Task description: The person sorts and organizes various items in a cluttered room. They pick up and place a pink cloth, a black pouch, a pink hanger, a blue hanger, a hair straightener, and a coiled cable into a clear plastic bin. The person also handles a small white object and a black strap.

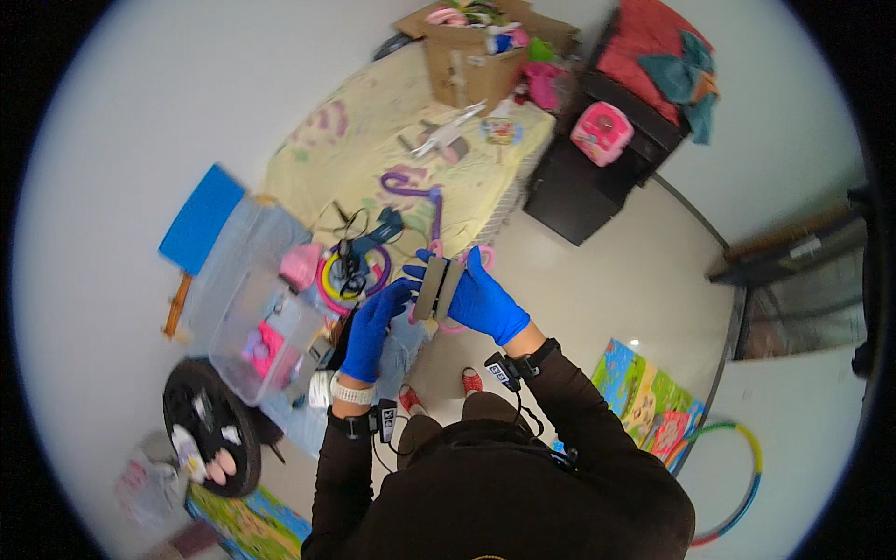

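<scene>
Sleeves (pixel 597 415) of dark brown cover both forearms, which rise from the lower edge and draw together. The right forearm slants toward eleven o'clock; the blue-gloved right hand (pixel 487 308) has its thumb up toward twelve, while its other fingers reach toward ten behind a grey-beige object (pixel 428 289). That object, two thick slabs standing on end with a dark gap between them, is between the hands, and the right grip is closed about it. From the object's seven o'clock side comes the blue-gloved left hand (pixel 370 329), its fingers pointing to one o'clock near the object's left face. Blur spoils that spot, so I cannot tell whether the left grip is clamped on it or apart.

Beyond, a yellow sheet (pixel 373 112) spreads toward eleven o'clock. A purple curved tube (pixel 436 217) lies at twelve from the object, an open cardboard box (pixel 476 79) farther off between twelve and one. Coloured rings (pixel 385 268) lie at nine, a clear plastic bin (pixel 243 322) past them, and a hoop (pixel 758 462) at four.
</scene>
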`<state>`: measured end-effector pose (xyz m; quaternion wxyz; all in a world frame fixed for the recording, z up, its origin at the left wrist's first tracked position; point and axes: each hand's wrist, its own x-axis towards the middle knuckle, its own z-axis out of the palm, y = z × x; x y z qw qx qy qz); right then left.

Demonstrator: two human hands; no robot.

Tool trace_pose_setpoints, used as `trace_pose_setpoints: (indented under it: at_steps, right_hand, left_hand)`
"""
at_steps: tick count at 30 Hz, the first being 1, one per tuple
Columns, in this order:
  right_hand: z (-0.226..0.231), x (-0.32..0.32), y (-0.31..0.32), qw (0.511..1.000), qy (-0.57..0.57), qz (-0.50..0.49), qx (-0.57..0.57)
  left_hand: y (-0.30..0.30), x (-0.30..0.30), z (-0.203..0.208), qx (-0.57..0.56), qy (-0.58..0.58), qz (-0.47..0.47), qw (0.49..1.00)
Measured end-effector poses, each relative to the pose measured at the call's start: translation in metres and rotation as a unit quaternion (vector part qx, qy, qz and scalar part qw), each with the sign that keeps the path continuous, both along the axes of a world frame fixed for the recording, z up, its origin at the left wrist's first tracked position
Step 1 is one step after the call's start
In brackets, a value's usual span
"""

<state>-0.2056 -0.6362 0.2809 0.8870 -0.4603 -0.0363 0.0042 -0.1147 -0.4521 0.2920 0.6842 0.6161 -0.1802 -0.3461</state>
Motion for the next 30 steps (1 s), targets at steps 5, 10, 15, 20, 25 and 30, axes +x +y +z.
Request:
trace_pose_setpoints:
  at_steps: [5,10,15,20,25,30]
  right_hand:
    - [-0.015,0.019,0.023,0.99,0.068,0.078,0.101]
    - [-0.011,0.02,0.047,0.952,0.145,0.197,0.185]
    - [-0.003,0.021,0.075,0.93,0.171,0.307,0.109]
    - [-0.006,0.03,0.095,0.929,0.185,0.319,-0.006]
    - [-0.046,0.047,0.116,0.94,0.253,0.222,-0.055]
    - [-0.093,0.073,0.166,0.906,0.228,0.215,-0.285]
  left_hand:
    - [0.016,-0.039,-0.006,0.096,-0.088,0.048,0.99]
    - [0.053,-0.063,-0.015,0.025,0.024,0.106,0.994]
    - [0.123,-0.082,-0.01,0.119,-0.067,0.112,0.984]
    - [0.213,-0.09,-0.009,0.008,-0.001,0.362,0.932]
    - [0.322,-0.081,-0.005,-0.01,0.117,0.533,0.838]
    - [0.384,-0.063,-0.015,-0.008,0.113,0.43,0.896]
